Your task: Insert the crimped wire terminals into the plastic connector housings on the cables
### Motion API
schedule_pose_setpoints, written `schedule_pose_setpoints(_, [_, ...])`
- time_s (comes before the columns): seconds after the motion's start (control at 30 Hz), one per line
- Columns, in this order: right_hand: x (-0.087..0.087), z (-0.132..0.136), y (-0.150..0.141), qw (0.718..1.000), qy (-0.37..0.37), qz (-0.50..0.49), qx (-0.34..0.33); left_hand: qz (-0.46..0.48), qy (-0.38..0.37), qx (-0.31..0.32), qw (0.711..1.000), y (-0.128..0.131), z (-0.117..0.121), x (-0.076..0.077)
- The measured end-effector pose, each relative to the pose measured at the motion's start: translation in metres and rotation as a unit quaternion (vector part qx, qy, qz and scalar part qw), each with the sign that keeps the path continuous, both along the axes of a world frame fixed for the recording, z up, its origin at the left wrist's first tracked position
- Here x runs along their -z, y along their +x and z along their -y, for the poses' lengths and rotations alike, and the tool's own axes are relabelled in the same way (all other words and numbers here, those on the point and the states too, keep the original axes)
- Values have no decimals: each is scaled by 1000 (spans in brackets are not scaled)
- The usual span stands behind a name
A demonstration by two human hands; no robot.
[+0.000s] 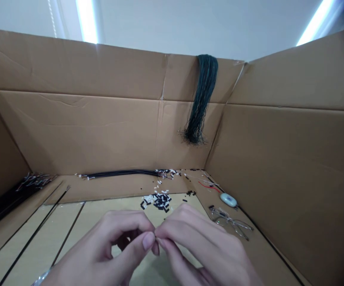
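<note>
Cardboard walls (100, 131) rise on three sides of the work surface, creased and brown, closing the space in at the left, far side and right. Over the far wall hangs a thick bundle of dark green wires (203, 99), its loose ends fraying out halfway down the wall. Along the foot of that wall lies a long black wire bundle (121, 173) with small white and black ends at its right. At the far left another sheaf of black wires (8, 198) runs toward the near edge, and single thin black wires (37, 228) cross the pale wooden table (100, 214) diagonally.

Just beyond the hands sits a small heap of black and white connector pieces (158, 200), tiny and blocky, with strays scattered toward the far wall. To the right, on a cardboard flap, rest a pair of thin-rimmed glasses (231, 222), a small oval white and pale green object (229, 200) and a short red wire (209, 186).

The left hand (112, 250) and right hand (201, 246) meet at the near centre, low over the table. Thumb and forefinger of each are pinched tight, tips nearly touching those of the other hand. Whatever they grip at that meeting point is too small and too hidden by the fingertips (148, 240) to make out; the other fingers curl loosely under
</note>
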State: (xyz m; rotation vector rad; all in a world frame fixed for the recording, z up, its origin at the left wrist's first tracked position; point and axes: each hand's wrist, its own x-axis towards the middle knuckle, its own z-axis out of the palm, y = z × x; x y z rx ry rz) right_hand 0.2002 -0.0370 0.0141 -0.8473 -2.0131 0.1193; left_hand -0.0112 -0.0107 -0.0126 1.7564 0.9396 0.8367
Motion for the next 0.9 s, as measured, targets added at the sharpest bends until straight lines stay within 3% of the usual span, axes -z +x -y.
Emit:
schedule_pose_setpoints(0.13, [-3, -10, -3, 998, 5, -46, -33, 36, 24, 37, 998, 10, -9, -17])
schedule_pose_setpoints(0.27, [-6, -11, -4, 991, -1, -134, -23, 47, 83, 25, 995, 17, -10, -27])
schedule_pose_setpoints(0.6, [-5, -9, -6, 982, 23, -181, -55, 55, 59, 4, 997, 15, -7, -24])
schedule_pose_setpoints(0.77, [-1, -9, -12, 976, 68, -193, -68, 66, 17, 0, 998, 13, -2, -20])
schedule_pose_setpoints(0.9, [0, -9, -18, 966, 95, -230, -70, 54, 25, -32, 998, 10, 1, -13])
